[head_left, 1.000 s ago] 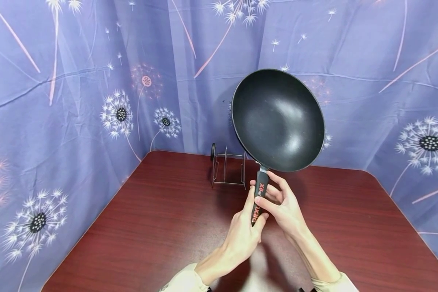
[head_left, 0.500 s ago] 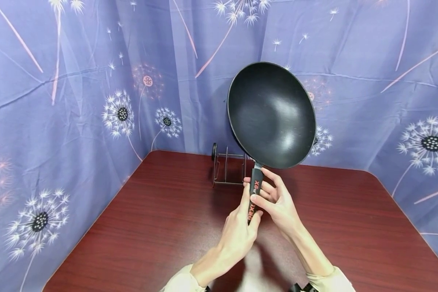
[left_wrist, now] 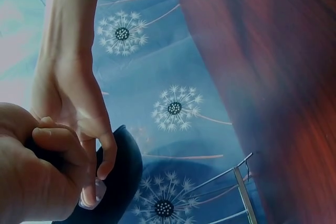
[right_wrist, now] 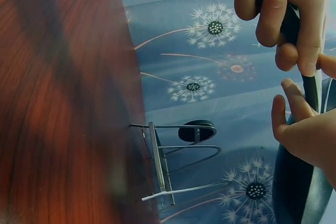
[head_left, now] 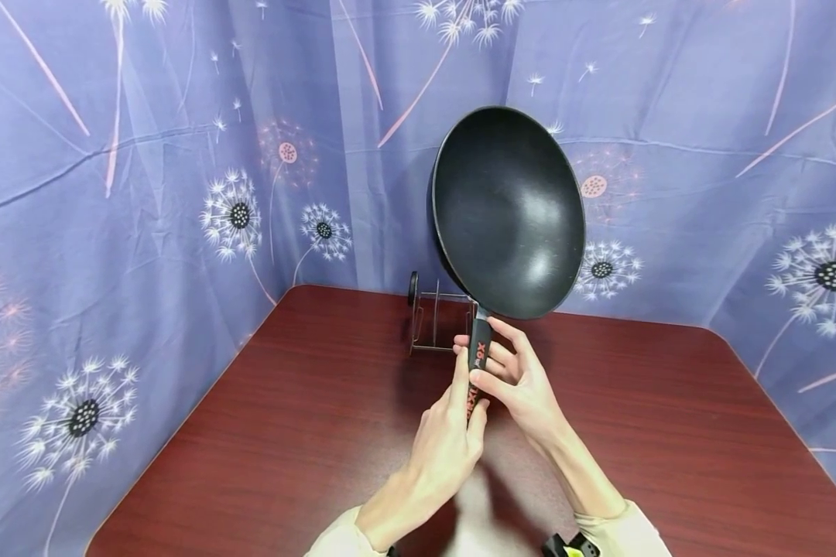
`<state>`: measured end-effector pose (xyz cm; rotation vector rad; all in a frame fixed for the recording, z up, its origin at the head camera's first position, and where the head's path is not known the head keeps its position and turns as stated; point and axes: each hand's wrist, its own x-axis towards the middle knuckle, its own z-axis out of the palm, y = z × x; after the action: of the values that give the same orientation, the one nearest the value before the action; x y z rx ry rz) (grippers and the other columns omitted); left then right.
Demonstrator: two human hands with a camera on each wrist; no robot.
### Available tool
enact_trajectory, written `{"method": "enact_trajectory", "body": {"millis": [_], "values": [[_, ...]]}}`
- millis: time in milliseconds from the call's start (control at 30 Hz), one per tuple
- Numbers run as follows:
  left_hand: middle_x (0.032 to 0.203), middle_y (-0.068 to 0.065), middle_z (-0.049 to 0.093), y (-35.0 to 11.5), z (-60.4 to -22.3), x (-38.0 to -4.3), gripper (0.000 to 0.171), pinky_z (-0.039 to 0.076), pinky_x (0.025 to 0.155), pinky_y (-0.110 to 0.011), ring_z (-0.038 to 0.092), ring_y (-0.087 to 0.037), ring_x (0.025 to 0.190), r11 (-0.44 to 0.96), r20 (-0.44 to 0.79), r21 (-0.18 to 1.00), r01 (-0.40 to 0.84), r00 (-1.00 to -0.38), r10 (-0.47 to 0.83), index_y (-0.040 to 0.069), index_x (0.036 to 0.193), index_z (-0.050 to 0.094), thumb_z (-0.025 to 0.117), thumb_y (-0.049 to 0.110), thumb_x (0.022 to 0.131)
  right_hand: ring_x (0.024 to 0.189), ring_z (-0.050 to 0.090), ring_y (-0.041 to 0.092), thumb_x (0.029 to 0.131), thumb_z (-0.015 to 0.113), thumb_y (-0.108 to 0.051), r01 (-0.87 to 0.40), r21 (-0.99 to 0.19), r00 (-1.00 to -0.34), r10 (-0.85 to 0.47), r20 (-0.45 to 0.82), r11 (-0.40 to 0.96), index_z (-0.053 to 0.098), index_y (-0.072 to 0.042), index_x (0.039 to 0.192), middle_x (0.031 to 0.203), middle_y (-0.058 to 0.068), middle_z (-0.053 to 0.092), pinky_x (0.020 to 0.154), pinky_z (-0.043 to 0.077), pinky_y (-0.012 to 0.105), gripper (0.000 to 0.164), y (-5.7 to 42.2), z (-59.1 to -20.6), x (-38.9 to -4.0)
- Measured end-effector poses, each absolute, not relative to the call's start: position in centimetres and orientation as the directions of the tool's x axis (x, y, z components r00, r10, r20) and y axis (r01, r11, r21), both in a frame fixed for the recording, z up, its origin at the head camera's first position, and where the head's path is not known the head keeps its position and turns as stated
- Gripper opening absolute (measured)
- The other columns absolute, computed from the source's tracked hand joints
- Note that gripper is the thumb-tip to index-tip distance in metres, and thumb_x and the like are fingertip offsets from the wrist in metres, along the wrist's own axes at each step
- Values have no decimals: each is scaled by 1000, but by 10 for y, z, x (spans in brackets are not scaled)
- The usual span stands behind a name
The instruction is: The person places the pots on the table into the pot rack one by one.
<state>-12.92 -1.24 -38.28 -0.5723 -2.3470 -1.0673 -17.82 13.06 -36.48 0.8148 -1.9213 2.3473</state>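
Observation:
A black wok point(head_left: 508, 209) is held up above the table in the head view, its dark inside facing the camera and its handle point(head_left: 481, 340) pointing down. Red lettering runs along that handle. My left hand point(head_left: 442, 441) grips the lower handle, fingers curled round it in the right wrist view. Higher up, my right hand point(head_left: 529, 394) holds the handle between thumb and fingers, close to the pan. Behind the handle stands a metal wire rack point(head_left: 435, 349), partly covered by the wok. In the left wrist view only the wok's dark side point(left_wrist: 128, 161) shows.
A round black piece point(head_left: 413, 288) sits at the rack's left end. The dark red wooden table point(head_left: 286, 402) stretches to both sides of the hands. Blue curtains point(head_left: 362, 209) with dandelion prints hang behind and beside it.
The wok has shifted left and slightly up and has turned, so it looks narrower. Both hands have moved left with its handle, keeping their hold. The rack stays on the table.

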Motion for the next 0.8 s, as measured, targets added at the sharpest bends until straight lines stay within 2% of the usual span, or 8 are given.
{"method": "enact_trajectory", "body": {"millis": [200,400,800], "values": [[105,-9,72,-16,-385,-130,74,55,61,-36,70,-25,74,658,609,525,541,-778,154,9,156,24,63,9,93,127,60,20,92,61,6,-298,-919,-864,-336,374,-257,24,-12,151,139,19,58,99,51,27,72,125,-368,-181],[111,-11,71,-20,-387,-130,76,54,58,-35,71,-26,73,696,643,481,533,-754,133,3,155,24,65,7,92,128,59,23,93,61,5,-305,-913,-840,-375,392,-271,23,-12,152,140,19,58,101,50,27,72,119,-371,-187],[99,-11,70,-26,-395,-133,75,49,49,-34,65,-25,60,784,685,402,474,-723,86,-2,152,30,68,5,88,130,58,22,94,60,6,-315,-901,-784,-452,425,-299,19,-10,154,142,21,55,100,51,26,74,108,-376,-196]]}}
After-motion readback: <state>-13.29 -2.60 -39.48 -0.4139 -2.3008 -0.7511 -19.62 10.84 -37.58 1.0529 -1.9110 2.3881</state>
